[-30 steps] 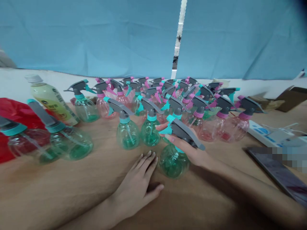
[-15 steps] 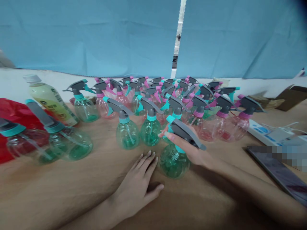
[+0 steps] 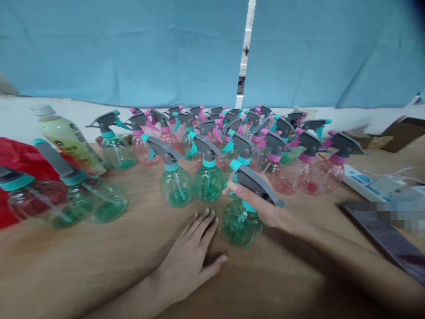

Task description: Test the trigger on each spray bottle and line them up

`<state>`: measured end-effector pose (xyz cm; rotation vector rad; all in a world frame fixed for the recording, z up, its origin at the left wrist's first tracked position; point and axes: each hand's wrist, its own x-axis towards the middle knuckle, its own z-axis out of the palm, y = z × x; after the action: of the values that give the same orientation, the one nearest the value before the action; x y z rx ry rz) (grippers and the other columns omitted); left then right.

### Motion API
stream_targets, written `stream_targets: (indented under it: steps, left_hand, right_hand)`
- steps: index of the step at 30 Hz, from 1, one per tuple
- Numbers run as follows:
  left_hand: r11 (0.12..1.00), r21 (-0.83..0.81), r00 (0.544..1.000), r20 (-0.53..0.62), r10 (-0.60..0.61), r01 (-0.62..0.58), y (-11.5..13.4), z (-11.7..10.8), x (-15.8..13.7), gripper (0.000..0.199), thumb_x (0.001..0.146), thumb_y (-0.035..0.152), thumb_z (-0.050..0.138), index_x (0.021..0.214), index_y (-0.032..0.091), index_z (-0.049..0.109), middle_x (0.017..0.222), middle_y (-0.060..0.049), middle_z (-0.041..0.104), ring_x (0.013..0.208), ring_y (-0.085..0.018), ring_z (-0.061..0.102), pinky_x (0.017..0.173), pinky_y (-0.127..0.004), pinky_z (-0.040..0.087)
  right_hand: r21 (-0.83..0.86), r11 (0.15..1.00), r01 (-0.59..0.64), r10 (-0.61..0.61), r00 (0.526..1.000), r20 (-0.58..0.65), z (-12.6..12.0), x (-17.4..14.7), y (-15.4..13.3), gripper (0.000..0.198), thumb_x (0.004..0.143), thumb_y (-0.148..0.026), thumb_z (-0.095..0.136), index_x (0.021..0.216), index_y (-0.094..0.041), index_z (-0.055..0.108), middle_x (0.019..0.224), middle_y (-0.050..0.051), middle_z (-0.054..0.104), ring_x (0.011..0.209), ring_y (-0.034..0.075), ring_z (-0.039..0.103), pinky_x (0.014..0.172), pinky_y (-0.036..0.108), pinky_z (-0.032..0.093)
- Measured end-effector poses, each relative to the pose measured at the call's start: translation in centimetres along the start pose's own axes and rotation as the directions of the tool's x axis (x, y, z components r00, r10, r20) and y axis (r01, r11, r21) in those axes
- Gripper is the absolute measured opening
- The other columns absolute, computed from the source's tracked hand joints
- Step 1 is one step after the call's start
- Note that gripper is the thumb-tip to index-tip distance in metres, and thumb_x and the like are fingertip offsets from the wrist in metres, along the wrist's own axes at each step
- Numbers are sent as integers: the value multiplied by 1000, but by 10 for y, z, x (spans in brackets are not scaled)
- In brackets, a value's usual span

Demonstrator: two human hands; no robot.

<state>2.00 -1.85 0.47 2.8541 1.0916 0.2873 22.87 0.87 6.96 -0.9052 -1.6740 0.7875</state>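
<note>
A green spray bottle [image 3: 241,226] with a grey and turquoise trigger head stands on the wooden table [image 3: 109,261], and my right hand [image 3: 257,204] is wrapped round its neck and trigger. My left hand [image 3: 194,250] lies flat on the table just left of that bottle, fingers spread and holding nothing. Just beyond my left fingertips are two more green spray bottles, one clear green [image 3: 176,186] and one darker [image 3: 208,181]. Behind them, several pink and green spray bottles stand close together, partly hiding one another.
Two green spray bottles lean at the left beside a red bag [image 3: 23,155] and a pale yellow bottle [image 3: 71,139]. At the right are a dark tablet-like device [image 3: 375,235], a white power strip [image 3: 361,181] and a cardboard box [image 3: 403,133]. A blue cloth [image 3: 133,53] hangs behind.
Both hands stay in nearly the same place, my right hand still on the green spray bottle. The whole view has shifted very slightly.
</note>
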Motion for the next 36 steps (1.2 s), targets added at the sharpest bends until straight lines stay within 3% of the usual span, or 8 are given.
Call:
stream_targets:
  steps: [6, 12, 18, 27, 36]
  left_hand:
    - [1000, -5, 1000, -10, -3, 3, 0, 1, 0, 64, 92, 52, 46, 139, 10, 38, 146, -16, 36, 134, -30, 33, 108, -48, 32]
    - [1000, 27, 1000, 12, -3, 3, 1, 0, 0, 66, 93, 53, 44, 139, 7, 38, 146, -17, 36, 134, -30, 33, 108, -48, 31]
    - [1000, 26, 1000, 21, -9, 8, 1, 0, 0, 67, 93, 52, 45, 140, 6, 36, 147, -17, 35, 135, -30, 31, 108, -47, 30]
    - [1000, 23, 1000, 16, -8, 8, 0, 2, 0, 66, 93, 52, 45, 140, 6, 36, 147, -16, 35, 135, -30, 31, 108, -47, 30]
    - [1000, 19, 1000, -5, 6, -6, 0, 3, 0, 66, 93, 52, 45, 140, 8, 36, 146, -16, 36, 135, -30, 32, 108, -47, 31]
  right_hand:
    - [32, 999, -43, 41, 998, 47, -1, -2, -3, 20, 86, -43, 56, 98, -28, 59, 65, -3, 50, 60, 15, 51, 70, 34, 49]
    - [49, 997, -56, 53, 997, 52, -1, -3, -5, 17, 86, -39, 57, 99, -27, 59, 64, -4, 46, 52, 12, 41, 74, 34, 49]
    - [29, 998, -60, 58, 997, 47, -1, -3, -4, 19, 86, -41, 57, 100, -28, 59, 65, -3, 45, 57, 14, 45, 71, 33, 48]
    - [51, 997, -51, 49, 998, 42, 0, -5, -1, 18, 86, -39, 57, 101, -29, 60, 60, -5, 38, 54, 12, 36, 74, 32, 46]
    - [52, 997, -56, 54, 997, 54, -1, -5, -2, 18, 87, -38, 57, 102, -29, 60, 63, -4, 40, 55, 12, 35, 70, 30, 46]
